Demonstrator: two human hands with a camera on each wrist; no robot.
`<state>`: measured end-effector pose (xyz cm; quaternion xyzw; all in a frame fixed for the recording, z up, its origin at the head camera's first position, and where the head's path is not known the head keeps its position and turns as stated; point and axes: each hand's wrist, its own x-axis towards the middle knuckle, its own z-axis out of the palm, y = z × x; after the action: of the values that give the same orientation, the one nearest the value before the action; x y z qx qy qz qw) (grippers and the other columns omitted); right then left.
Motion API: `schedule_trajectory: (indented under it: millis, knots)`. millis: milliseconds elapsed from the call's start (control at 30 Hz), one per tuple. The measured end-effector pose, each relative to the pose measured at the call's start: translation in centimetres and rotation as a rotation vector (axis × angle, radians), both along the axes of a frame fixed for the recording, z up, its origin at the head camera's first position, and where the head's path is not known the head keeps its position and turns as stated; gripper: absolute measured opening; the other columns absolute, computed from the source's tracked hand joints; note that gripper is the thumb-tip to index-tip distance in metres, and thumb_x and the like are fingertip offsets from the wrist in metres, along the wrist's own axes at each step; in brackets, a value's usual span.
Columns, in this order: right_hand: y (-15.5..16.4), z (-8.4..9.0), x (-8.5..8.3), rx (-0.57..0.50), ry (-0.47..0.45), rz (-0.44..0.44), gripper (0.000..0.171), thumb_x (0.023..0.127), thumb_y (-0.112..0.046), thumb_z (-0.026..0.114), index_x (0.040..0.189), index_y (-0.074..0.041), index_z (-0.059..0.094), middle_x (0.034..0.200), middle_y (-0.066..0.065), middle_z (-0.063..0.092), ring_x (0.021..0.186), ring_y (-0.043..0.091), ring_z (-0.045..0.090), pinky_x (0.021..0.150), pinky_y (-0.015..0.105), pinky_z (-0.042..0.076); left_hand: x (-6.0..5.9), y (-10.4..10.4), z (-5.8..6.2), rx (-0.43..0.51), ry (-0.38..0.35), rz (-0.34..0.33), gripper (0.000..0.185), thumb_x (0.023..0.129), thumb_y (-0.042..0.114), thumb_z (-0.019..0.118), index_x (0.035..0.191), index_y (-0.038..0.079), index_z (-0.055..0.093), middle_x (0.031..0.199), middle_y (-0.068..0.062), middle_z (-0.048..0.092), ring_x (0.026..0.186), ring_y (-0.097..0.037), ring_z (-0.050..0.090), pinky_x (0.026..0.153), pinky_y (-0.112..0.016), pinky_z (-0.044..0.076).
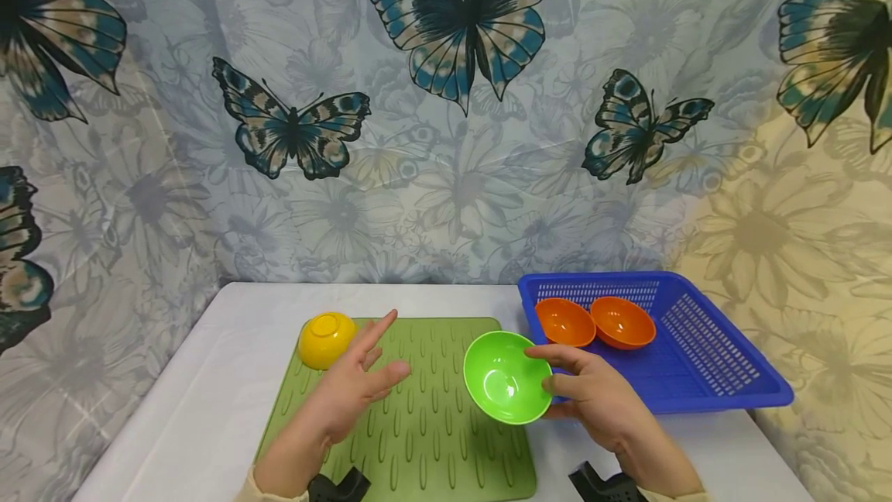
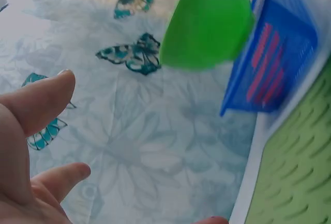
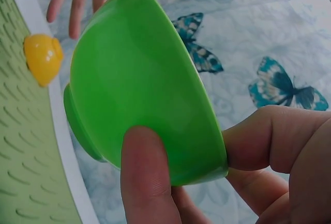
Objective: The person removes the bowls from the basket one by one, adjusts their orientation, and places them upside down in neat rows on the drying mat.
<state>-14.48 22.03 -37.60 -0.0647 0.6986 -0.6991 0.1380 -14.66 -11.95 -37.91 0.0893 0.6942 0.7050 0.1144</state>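
Note:
A bright green bowl (image 1: 507, 378) is held up over the right part of the green mat (image 1: 425, 440), its inside facing the head camera. My right hand (image 1: 602, 397) grips it by the right side of the rim; in the right wrist view a finger lies along the bowl's outer wall (image 3: 134, 79). To the left, my left hand (image 1: 351, 390) hovers over the mat with fingers spread, holding nothing and apart from the green bowl. Just beyond it, a yellow bowl (image 1: 327, 339) lies upside down at the mat's far left corner.
Behind and right of the green bowl stands a blue basket (image 1: 718, 362) with two orange bowls, the left one (image 1: 564, 322) and the right one (image 1: 622, 322), side by side inside. A white cloth (image 1: 188, 401) covers the table. Butterfly-print fabric (image 1: 467, 238) hangs behind.

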Motion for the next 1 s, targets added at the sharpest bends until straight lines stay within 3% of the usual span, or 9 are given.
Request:
schedule_trajectory:
  millis: [100,333,433,533,600,767,1000]
  knots:
    - [-0.5,0.0,0.0,-0.007,0.005,0.001,0.048,0.090,0.003,0.058,0.137,0.009,0.052,0.147,0.029,0.035,0.100,0.032,0.063,0.077,0.050,0.057,0.4,0.5,0.2,0.143,-0.035,-0.065,0.076,0.096,0.015,0.068,0.160,0.023,0.027,0.163,-0.018,-0.012,0.145,-0.048,0.002,0.102,-0.061,0.038]
    - [-1.8,0.1,-0.1,-0.015,0.012,0.010,0.049,0.090,0.003,0.057,0.138,0.010,0.050,0.145,0.030,0.035,0.097,0.032,0.063,0.076,0.050,0.057,1.0,1.4,0.2,0.321,-0.095,-0.175,0.066,0.098,0.011,0.064,0.156,0.006,0.032,0.163,-0.021,-0.006,0.145,-0.048,0.005,0.101,-0.056,0.042]
    - [-2.4,0.2,-0.1,-0.024,0.012,0.017,0.049,0.090,0.003,0.056,0.138,0.010,0.050,0.144,0.029,0.037,0.097,0.033,0.064,0.076,0.051,0.057,1.1,1.9,0.0,0.377,-0.108,-0.188,0.062,0.097,0.008,0.065,0.152,0.002,0.038,0.164,-0.018,-0.001,0.145,-0.048,0.008,0.099,-0.056,0.043]
    - [-3.0,0.4,0.0,-0.026,0.016,0.022,0.049,0.089,0.003,0.057,0.137,0.009,0.051,0.145,0.028,0.037,0.095,0.032,0.064,0.075,0.051,0.057,1.2,2.3,-0.3,0.413,-0.124,-0.182,0.058,0.096,0.005,0.066,0.149,0.001,0.043,0.163,-0.018,0.005,0.142,-0.049,0.018,0.096,-0.055,0.046]
    - [-3.4,0.5,0.0,-0.026,0.018,0.021,0.049,0.088,0.003,0.058,0.136,0.009,0.052,0.143,0.028,0.038,0.093,0.032,0.064,0.074,0.051,0.057,1.2,2.5,-0.4,0.422,-0.135,-0.175,0.058,0.094,0.003,0.066,0.148,0.001,0.045,0.162,-0.020,0.010,0.137,-0.048,0.032,0.094,-0.055,0.048]
    - [-4.2,0.5,0.2,-0.020,0.015,0.013,0.047,0.087,0.003,0.059,0.134,0.008,0.054,0.135,0.027,0.045,0.090,0.032,0.064,0.073,0.048,0.058,1.3,2.6,-0.6,0.417,-0.155,-0.184,0.064,0.093,0.001,0.067,0.150,-0.002,0.038,0.158,-0.027,0.018,0.112,-0.037,0.061,0.091,-0.055,0.049]
    - [-4.6,0.2,0.3,-0.037,0.005,0.009,0.045,0.088,0.002,0.058,0.133,0.007,0.056,0.132,0.023,0.048,0.093,0.032,0.063,0.073,0.048,0.058,1.5,2.7,-0.9,0.437,-0.159,-0.201,0.063,0.094,0.001,0.065,0.151,-0.001,0.038,0.155,-0.028,0.024,0.110,-0.037,0.062,0.090,-0.055,0.050]
